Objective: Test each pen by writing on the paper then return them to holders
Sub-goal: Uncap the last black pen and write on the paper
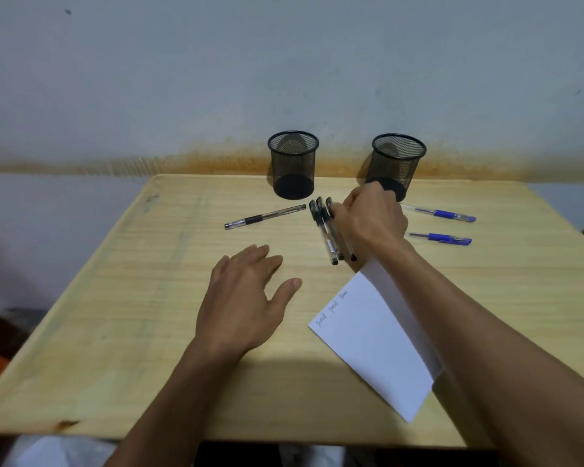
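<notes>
Head view looks down on a pale wooden table (122, 298) set against a wall. The right hand (371, 220) reaches forward with its fingers curled over the far ends of three black pens (327, 230), which lie bunched side by side on the table; whether it actually grips them or only rests on them cannot be told. The left hand (243, 298) lies flat and open on the table, palm down, holding nothing. A fourth black pen (265, 216) lies alone to the left, and two blue pens (442, 214) lie to the right of the hand, one nearer than the other. Two black mesh holders (293, 165) stand upright at the table's far edge. The paper (375, 338), bearing three short handwritten words, lies under the right forearm.
</notes>
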Motion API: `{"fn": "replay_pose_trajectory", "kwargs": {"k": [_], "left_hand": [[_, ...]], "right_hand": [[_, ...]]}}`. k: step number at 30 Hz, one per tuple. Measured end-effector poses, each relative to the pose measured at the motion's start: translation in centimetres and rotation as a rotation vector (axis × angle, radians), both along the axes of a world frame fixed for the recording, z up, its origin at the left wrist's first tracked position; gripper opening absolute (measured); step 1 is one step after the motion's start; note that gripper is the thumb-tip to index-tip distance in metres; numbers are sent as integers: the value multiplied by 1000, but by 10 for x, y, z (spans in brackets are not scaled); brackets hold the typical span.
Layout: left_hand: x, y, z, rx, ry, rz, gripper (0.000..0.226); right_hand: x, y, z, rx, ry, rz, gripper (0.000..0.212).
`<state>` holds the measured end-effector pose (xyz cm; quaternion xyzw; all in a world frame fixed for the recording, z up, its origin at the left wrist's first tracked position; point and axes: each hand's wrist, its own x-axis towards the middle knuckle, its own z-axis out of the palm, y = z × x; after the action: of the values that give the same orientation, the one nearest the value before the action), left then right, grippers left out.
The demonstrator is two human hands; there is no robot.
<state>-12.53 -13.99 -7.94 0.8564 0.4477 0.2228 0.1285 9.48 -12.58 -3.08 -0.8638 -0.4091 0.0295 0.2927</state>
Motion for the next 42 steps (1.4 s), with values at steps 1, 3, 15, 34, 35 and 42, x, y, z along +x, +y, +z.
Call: {"fn": "replay_pose_trajectory", "kwargs": {"k": [1,3,15,34,35,42], "left_hand": [[0,0,0,1,0,0,55],[0,2,-2,2,3,0,57],[0,1,-3,-4,-19,6,54],[32,-33,44,349,-322,-12,18],[37,-34,45,329,-363,-47,18],[62,-45,51,242,-408,-160,20]], "right_hand": [[-4,1,3,36,-27,61,23],[-16,7,9,69,-103,229,23],[-37,57,-8,-90,-577,640,25],[7,-112,72,376,452,583,14],[7,-115,67,431,583,525,17],[-12,-122,35,445,784,434,8]]}}
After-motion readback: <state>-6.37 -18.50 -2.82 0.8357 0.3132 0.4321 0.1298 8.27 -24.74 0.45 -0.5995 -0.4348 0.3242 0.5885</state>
